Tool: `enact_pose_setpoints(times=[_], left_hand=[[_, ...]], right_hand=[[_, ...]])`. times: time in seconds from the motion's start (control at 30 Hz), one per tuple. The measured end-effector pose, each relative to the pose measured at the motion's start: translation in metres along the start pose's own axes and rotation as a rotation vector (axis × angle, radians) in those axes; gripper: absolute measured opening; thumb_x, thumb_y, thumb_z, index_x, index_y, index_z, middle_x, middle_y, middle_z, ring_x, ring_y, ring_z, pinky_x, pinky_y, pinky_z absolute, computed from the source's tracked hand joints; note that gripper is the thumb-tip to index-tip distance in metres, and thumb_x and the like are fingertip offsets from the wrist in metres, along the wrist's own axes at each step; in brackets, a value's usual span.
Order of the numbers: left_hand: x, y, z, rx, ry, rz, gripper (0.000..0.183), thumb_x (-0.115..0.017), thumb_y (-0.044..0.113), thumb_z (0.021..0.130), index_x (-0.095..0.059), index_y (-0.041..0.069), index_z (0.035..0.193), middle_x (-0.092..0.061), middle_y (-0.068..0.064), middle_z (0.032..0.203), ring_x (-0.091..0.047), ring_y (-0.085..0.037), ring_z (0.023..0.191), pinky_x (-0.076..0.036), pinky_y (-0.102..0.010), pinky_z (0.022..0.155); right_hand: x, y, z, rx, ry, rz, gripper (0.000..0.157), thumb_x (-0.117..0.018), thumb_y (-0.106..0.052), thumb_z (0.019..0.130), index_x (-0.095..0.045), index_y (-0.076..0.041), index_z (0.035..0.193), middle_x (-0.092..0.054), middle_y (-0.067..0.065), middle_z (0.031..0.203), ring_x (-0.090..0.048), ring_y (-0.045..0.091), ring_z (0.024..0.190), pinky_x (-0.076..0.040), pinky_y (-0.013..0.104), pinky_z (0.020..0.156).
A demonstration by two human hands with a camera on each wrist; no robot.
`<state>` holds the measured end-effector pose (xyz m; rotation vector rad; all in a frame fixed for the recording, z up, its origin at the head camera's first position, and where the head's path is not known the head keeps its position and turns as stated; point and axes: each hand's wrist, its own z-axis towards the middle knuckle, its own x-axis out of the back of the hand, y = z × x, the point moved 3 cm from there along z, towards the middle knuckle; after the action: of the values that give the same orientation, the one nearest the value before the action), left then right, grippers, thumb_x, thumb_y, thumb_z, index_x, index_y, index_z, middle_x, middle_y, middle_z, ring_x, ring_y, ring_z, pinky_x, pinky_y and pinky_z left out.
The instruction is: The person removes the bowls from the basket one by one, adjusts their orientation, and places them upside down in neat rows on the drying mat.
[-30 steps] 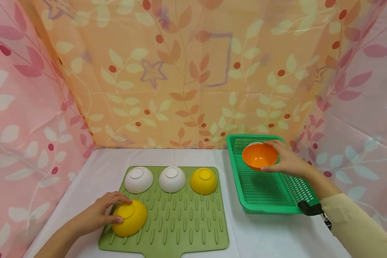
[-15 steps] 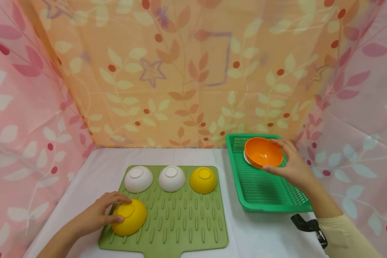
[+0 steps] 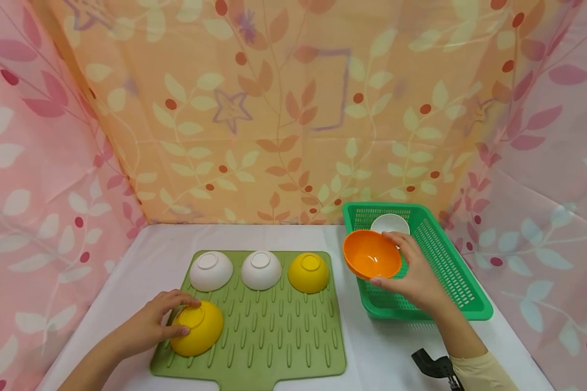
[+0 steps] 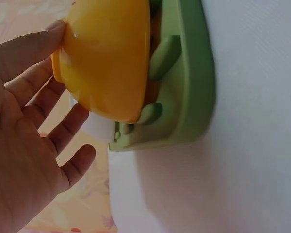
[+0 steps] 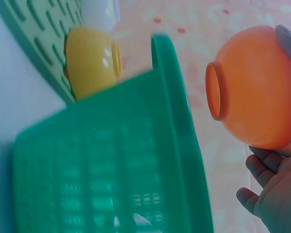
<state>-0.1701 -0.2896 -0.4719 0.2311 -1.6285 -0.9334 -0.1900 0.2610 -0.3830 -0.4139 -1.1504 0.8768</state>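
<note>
My right hand (image 3: 413, 277) grips an orange bowl (image 3: 372, 255) by its rim, thumb at the near side and fingers at the far side. The bowl hangs over the left rim of a green basket (image 3: 450, 260), its hollow facing me. Behind it a white bowl (image 3: 390, 222) sits inside the basket. My left hand (image 3: 151, 325) holds an upside-down yellow bowl (image 3: 203, 336) around its foot, at the front left of a green drying mat (image 3: 274, 336). In the left wrist view, thumb and fingertips touch that yellow bowl (image 4: 109, 58).
Along the mat's back edge stand two upturned white bowls (image 3: 210, 274) and a second yellow bowl (image 3: 309, 277). A white cloth (image 3: 166, 239) covers the table. Patterned curtains (image 3: 283, 163) enclose the back and both sides.
My right hand has carried the orange bowl left and toward me, from over the basket's back to its left rim, uncovering the white bowl. My left hand has stayed on the yellow bowl.
</note>
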Motion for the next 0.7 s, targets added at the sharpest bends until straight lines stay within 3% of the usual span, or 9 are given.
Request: enact_pose_setpoints(times=[0.27, 0.5, 0.7], left_hand=[[-0.001, 0.005, 0.002, 0.015, 0.021, 0.059, 0.042, -0.083, 0.042, 0.083, -0.066, 0.039, 0.122, -0.061, 0.014, 0.129, -0.047, -0.027, 0.122, -0.038, -0.070, 0.098], [-0.001, 0.009, 0.001, -0.065, 0.040, 0.122, 0.042, -0.083, 0.038, 0.084, -0.064, 0.034, 0.122, -0.060, 0.014, 0.127, -0.048, -0.022, 0.119, -0.037, -0.063, 0.098], [0.000, 0.018, 0.004, -0.123, 0.022, 0.189, 0.042, -0.083, 0.034, 0.085, -0.062, 0.030, 0.122, -0.058, 0.013, 0.124, -0.048, -0.020, 0.115, -0.038, -0.059, 0.095]], right_hand=[[-0.030, -0.019, -0.010, 0.036, -0.029, 0.095, 0.092, -0.098, -0.023, 0.067, -0.052, -0.014, 0.146, -0.044, 0.004, 0.149, -0.042, 0.027, 0.134, -0.040, 0.063, 0.105], [-0.060, -0.038, -0.020, 0.050, -0.121, 0.174, 0.095, -0.098, -0.031, 0.067, -0.049, -0.020, 0.148, -0.041, 0.000, 0.151, -0.043, 0.028, 0.136, -0.040, 0.066, 0.106], [-0.082, -0.045, -0.025, 0.061, -0.170, 0.174, 0.097, -0.099, -0.035, 0.064, -0.050, -0.024, 0.147, -0.040, 0.000, 0.152, -0.042, 0.030, 0.138, -0.042, 0.064, 0.105]])
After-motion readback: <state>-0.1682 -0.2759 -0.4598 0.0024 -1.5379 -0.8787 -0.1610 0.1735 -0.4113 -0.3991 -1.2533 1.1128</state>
